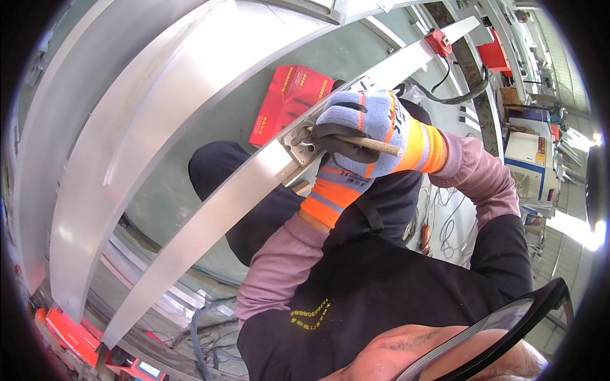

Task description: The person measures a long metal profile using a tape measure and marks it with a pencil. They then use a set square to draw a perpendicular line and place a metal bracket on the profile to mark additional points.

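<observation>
A long silver metal profile runs slantwise in front of me, from lower left to upper right. Near its middle is a cut-out with a small metal fitting in it. My right hand, in a grey, orange and black glove, is closed round a slim tool with a wooden handle. The tool's far end points at the fitting, but the dark fingertips cover its working tip. My left hand, gloved alike, is below the right at the profile's near edge. Its fingers are hidden behind the right hand.
Beyond the profile, a red printed box lies on the green floor. Wide curved-looking silver panels fill the left. A red tape measure rests on the profile's far end. Cables lie to the right, near a white machine cabinet.
</observation>
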